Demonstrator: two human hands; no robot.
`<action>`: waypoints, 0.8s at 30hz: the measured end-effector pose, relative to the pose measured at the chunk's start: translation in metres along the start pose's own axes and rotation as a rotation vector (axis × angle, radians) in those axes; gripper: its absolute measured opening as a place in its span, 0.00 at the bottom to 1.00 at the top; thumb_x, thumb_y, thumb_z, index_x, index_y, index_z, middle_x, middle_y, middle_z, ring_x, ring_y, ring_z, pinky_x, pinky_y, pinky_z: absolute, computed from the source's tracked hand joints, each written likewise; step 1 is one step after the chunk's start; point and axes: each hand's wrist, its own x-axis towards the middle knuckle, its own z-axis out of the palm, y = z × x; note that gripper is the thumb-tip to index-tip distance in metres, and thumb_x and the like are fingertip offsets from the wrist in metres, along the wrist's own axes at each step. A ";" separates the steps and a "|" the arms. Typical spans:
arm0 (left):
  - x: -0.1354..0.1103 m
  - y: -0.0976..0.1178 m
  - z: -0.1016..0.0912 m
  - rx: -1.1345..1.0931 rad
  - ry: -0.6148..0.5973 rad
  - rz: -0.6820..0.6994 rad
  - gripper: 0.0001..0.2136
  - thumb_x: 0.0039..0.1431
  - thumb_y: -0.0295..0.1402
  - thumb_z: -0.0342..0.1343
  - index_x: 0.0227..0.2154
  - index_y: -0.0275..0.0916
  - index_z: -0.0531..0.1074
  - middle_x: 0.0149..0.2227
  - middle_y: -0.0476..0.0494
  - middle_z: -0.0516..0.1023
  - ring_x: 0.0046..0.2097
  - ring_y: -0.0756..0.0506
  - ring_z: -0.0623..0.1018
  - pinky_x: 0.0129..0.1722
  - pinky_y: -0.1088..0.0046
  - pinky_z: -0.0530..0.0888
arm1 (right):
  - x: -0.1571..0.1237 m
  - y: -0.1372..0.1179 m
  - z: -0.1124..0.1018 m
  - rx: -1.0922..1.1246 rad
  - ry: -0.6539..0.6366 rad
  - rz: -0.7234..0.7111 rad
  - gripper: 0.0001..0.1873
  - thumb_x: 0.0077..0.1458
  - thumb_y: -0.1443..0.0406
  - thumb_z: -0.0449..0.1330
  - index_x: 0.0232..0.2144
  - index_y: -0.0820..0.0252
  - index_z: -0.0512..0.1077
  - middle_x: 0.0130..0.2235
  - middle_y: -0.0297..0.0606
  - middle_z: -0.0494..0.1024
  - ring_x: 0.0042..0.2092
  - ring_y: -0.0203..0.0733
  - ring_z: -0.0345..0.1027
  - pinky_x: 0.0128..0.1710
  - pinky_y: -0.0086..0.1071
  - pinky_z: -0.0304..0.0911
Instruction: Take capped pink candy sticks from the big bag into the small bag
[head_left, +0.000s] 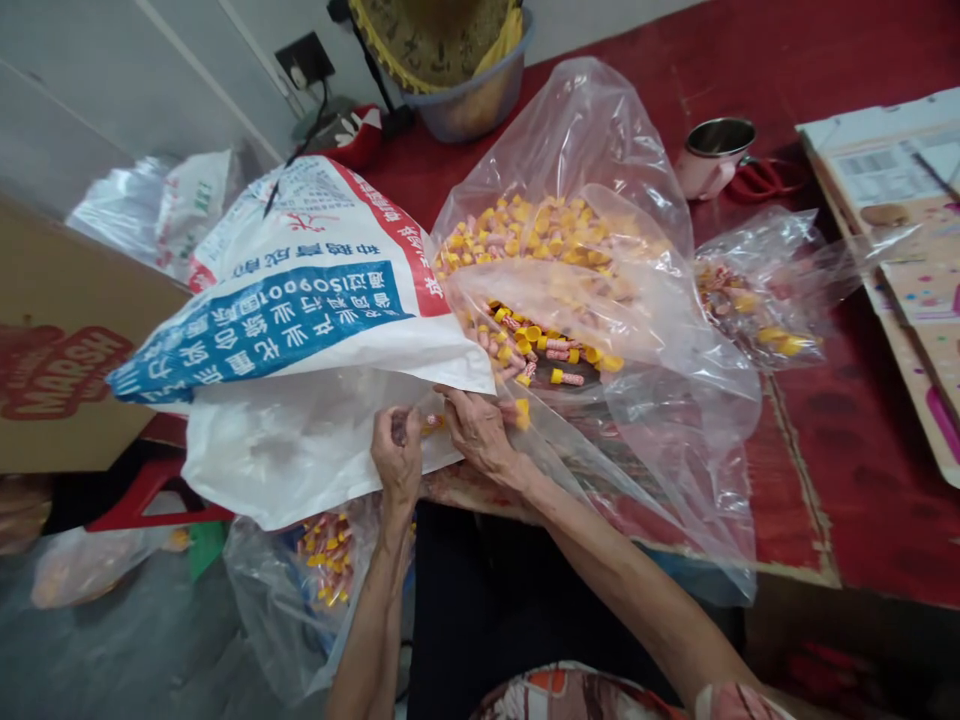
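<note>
A small tube (433, 424) is between the person's hands, at the edge of a white sack (300, 300). The left hand (396, 455) curls closed around a small piece; the right hand (480, 430) bends its fingers at the sack's edge, and whether they pinch anything cannot be told. Just beyond, a clear bag (585, 120) holds many yellow-capped tubes (540, 235) on a red table (885, 400), near a pink cup (712, 160).

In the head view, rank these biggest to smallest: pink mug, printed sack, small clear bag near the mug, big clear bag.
1. Printed sack and big clear bag: too alike to rank
2. Small clear bag
3. Pink mug
</note>
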 end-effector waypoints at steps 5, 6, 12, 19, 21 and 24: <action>0.001 0.005 0.004 0.213 -0.151 0.283 0.08 0.65 0.41 0.60 0.37 0.43 0.75 0.36 0.42 0.76 0.41 0.42 0.76 0.44 0.69 0.72 | 0.000 -0.001 -0.004 0.003 -0.006 0.022 0.26 0.65 0.80 0.51 0.60 0.67 0.75 0.50 0.45 0.81 0.50 0.47 0.76 0.51 0.32 0.70; 0.004 0.006 0.005 0.213 -0.167 0.267 0.07 0.64 0.40 0.60 0.36 0.43 0.76 0.36 0.42 0.76 0.40 0.42 0.76 0.43 0.70 0.71 | 0.001 -0.001 -0.005 0.009 0.002 0.033 0.26 0.65 0.80 0.51 0.60 0.67 0.75 0.51 0.45 0.81 0.51 0.47 0.76 0.51 0.32 0.70; 0.032 0.009 -0.007 -0.039 -0.315 -0.155 0.14 0.55 0.45 0.66 0.35 0.39 0.77 0.31 0.45 0.79 0.30 0.47 0.74 0.31 0.74 0.70 | 0.004 0.001 -0.005 0.045 0.018 0.062 0.25 0.67 0.79 0.53 0.60 0.60 0.76 0.52 0.44 0.82 0.52 0.47 0.77 0.54 0.35 0.72; 0.023 0.018 -0.019 -0.033 -0.297 -0.227 0.21 0.55 0.53 0.64 0.38 0.38 0.78 0.32 0.44 0.83 0.29 0.47 0.77 0.28 0.75 0.71 | 0.006 0.001 -0.003 0.022 -0.006 0.084 0.24 0.67 0.76 0.53 0.60 0.58 0.76 0.52 0.43 0.81 0.50 0.49 0.77 0.52 0.36 0.73; 0.017 0.018 -0.012 0.065 -0.230 -0.061 0.18 0.58 0.50 0.62 0.38 0.40 0.78 0.34 0.44 0.82 0.33 0.46 0.79 0.34 0.72 0.75 | 0.005 0.001 -0.002 0.021 -0.007 0.081 0.25 0.68 0.76 0.53 0.61 0.58 0.76 0.51 0.43 0.81 0.49 0.49 0.77 0.52 0.36 0.73; 0.013 0.012 -0.002 0.252 -0.175 0.180 0.12 0.63 0.44 0.59 0.40 0.41 0.77 0.38 0.43 0.81 0.39 0.44 0.80 0.42 0.70 0.75 | 0.005 0.002 -0.002 0.023 0.003 0.070 0.26 0.68 0.77 0.53 0.62 0.58 0.75 0.50 0.44 0.81 0.49 0.50 0.77 0.53 0.37 0.73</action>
